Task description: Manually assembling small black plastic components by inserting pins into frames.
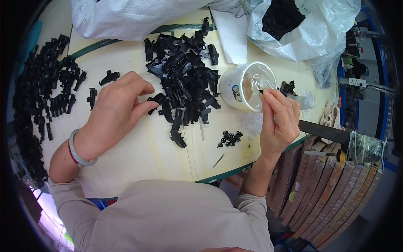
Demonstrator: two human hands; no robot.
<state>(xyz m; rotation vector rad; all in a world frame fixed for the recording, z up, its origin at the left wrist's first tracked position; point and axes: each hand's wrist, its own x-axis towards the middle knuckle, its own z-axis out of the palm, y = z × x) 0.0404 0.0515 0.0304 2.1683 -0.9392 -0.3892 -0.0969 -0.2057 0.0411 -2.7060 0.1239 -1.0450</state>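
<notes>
At the left edge of a heap of black plastic parts [184, 75], my left hand [117, 101] has its thumb and bent forefinger at a black plastic part [159, 98]. The thumb tip covers some of that part, and it appears gripped. My right hand [280, 122] pinches a small black piece [261, 91] between thumb and forefinger, over the mouth of a white tub [230, 86]. Clear film lies in the tub's mouth. Several tiny black pieces [230, 139] lie in a small pile on the table between my hands.
Rows of assembled-looking black parts [33, 96] cover the table's left side. Two single parts lie by my left wrist. A white woven sack [126, 19] and an open plastic bag [306, 46] of black pieces lie at the back. A small bottle [303, 102] is beside the tub.
</notes>
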